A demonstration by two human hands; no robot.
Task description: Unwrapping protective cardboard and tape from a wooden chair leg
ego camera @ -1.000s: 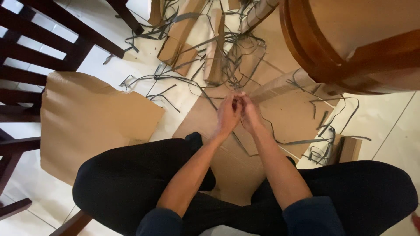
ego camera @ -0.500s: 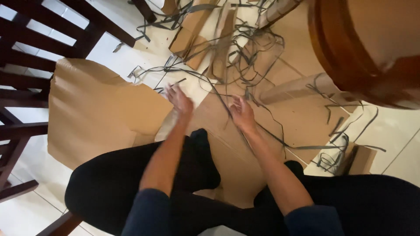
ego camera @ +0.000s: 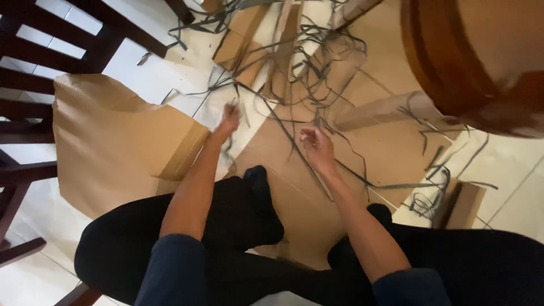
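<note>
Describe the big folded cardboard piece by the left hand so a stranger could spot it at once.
Start at the dark wooden chair frame on the left edge of the view. Against it, on the pale tiled floor, lies the folded cardboard sheet, just outside the left hand. Unlike the cardboard scraps further off, it is the largest brown piece and has no dark strips tangled over it.
</note>
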